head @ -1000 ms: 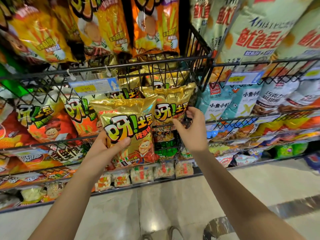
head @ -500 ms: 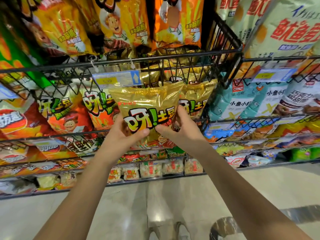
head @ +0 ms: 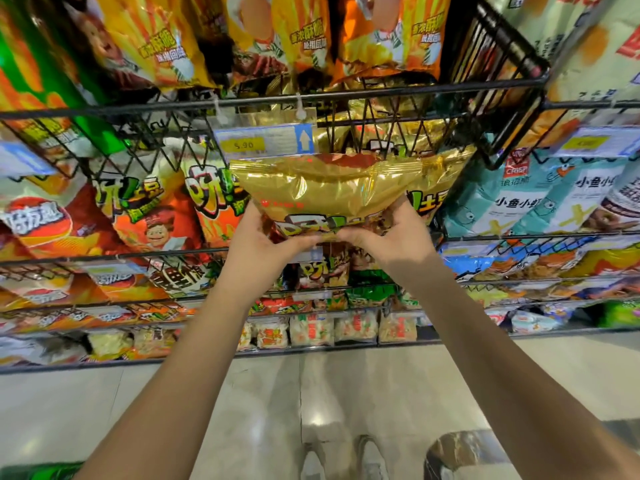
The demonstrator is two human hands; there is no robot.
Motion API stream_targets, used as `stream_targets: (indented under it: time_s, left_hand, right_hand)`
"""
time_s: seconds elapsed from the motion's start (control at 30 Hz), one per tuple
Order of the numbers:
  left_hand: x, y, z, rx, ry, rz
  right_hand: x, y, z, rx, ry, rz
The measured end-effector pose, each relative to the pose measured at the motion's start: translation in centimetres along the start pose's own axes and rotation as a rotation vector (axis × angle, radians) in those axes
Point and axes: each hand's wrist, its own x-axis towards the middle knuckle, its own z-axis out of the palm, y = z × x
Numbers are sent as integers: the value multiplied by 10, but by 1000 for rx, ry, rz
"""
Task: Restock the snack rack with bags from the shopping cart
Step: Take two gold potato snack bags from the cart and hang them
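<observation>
A gold snack bag [head: 329, 192] is held up at the front of the black wire snack rack [head: 346, 95], its top edge tipped away into the shelf under the price tag. My left hand [head: 258, 240] grips its lower left part. My right hand [head: 391, 237] grips the lower right, thumbs meeting at the bag's front. More gold bags [head: 446, 171] of the same kind stand behind it in that shelf. The shopping cart is out of view.
Orange and red bags [head: 156, 216] fill the shelf to the left, pale blue-green bags [head: 540, 199] the one to the right. Yellow bags [head: 166, 39] lean on the shelf above. Lower shelves hold small packets [head: 311, 330]. A price label [head: 263, 142] hangs above. Pale tiled floor lies below.
Both hands have lifted the gold bag and tilted its top back into the shelf. The right hand, earlier on a shelved bag, now holds this bag too.
</observation>
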Motion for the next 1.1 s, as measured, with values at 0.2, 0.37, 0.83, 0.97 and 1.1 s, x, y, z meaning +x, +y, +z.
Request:
stream_targets:
  time_s: [0.2,0.37,0.83,0.97,1.1]
  left_hand:
    - [11,-20,0,32,-8,-54]
    - [17,-24,-8,27,-88,-48]
    - [53,-34,0,251,-91,-106]
    - [61,-37,-2,293,-143,-134]
    - [65,-38,-3,380,-185,-187]
  right_hand:
    - [11,11,17,-70,6,-31]
    - [23,17,29,-92,1,-46]
    - [45,21,51,-279,-133,278]
    - [50,25,57,-352,-152,342]
    - [55,27,57,-394,-162,350]
